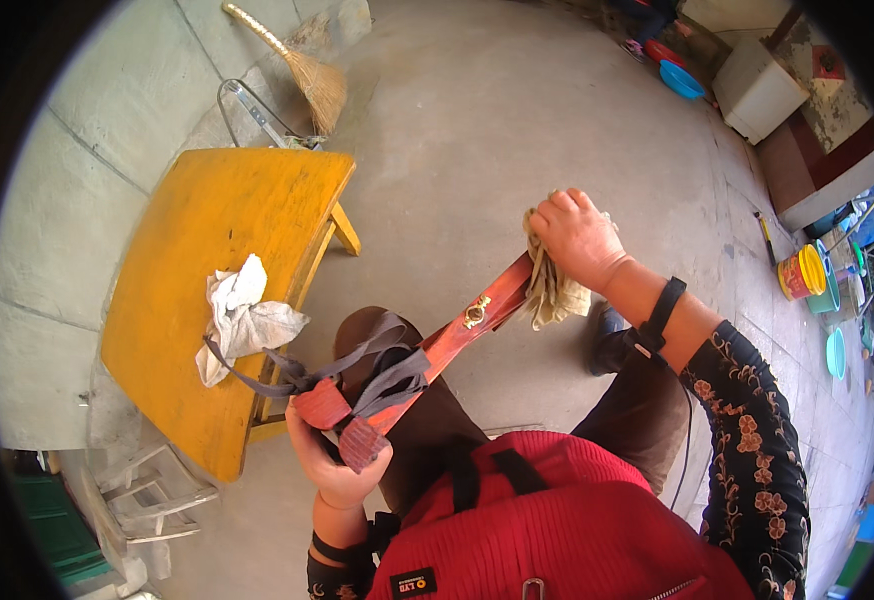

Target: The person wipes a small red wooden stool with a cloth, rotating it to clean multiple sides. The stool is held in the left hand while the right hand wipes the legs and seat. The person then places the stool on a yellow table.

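A reddish wooden folding stool (pixel 452 334) with a brass-coloured fitting (pixel 475 312) is held slantwise, folded up, above my lap. Dark webbing straps (pixel 396 379) hang loosely around its near part. My left hand (pixel 336 465) grips the near end, around two wooden end blocks. At the far end, my right hand (pixel 576 236) presses a beige cloth (pixel 557 292) against the wood, bunched under the fingers. The cloth and hand hide that end. To the left, a crumpled whitish cloth (pixel 246 322) lies on a yellow wooden table (pixel 204 225), one strap loop reaching across it.
Behind the table a straw broom (pixel 317 82) leans near the wall. A small wooden stool frame (pixel 156 495) stands at lower left. Buckets (pixel 801 271) and basins line the right side. Further off are a blue basin (pixel 681 79), a white box-shaped object (pixel 759 90) and a person's leg (pixel 647 22).
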Demonstrator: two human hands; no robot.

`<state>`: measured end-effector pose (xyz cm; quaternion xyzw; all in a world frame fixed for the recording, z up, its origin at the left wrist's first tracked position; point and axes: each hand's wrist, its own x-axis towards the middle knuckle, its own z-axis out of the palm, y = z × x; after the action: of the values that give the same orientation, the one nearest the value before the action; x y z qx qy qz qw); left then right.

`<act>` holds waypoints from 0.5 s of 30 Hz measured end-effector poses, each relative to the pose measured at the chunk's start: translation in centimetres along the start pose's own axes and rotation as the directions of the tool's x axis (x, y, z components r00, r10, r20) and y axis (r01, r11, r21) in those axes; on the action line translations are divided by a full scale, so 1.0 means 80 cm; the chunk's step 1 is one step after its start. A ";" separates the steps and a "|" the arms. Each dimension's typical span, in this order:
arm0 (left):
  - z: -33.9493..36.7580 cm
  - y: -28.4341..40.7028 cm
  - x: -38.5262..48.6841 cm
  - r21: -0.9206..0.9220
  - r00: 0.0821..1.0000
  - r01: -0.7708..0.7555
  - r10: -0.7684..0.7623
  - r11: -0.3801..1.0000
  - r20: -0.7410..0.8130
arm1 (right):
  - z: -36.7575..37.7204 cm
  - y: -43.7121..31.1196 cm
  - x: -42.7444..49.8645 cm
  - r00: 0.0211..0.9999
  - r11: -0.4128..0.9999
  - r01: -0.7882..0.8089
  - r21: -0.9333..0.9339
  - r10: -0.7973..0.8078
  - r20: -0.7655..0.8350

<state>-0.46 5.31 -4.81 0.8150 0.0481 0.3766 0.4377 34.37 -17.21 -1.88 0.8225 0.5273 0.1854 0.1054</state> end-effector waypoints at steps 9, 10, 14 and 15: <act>0.000 -0.006 -0.012 0.184 0.991 0.058 -0.034 0.981 -0.132 | -0.046 0.154 -0.029 0.472 0.569 -0.759 0.318 0.816 -0.334; -0.001 -0.009 -0.015 0.167 0.986 0.079 -0.052 0.983 -0.159 | -0.056 0.179 -0.054 0.272 0.398 -0.770 0.498 0.911 -0.309; -0.007 -0.025 -0.018 0.356 0.988 0.074 -0.018 0.931 -0.156 | -0.064 0.226 -0.138 0.147 0.297 -0.748 0.594 0.946 -0.288; -0.009 -0.028 -0.018 0.413 0.987 0.083 -0.019 0.907 -0.158 | -0.062 0.221 -0.151 0.132 0.248 -0.730 0.637 0.966 -0.224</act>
<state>-1.43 6.58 -7.05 0.8576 0.1816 0.4062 0.2580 42.45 -35.70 6.81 0.8688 -0.0278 0.3483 -0.3507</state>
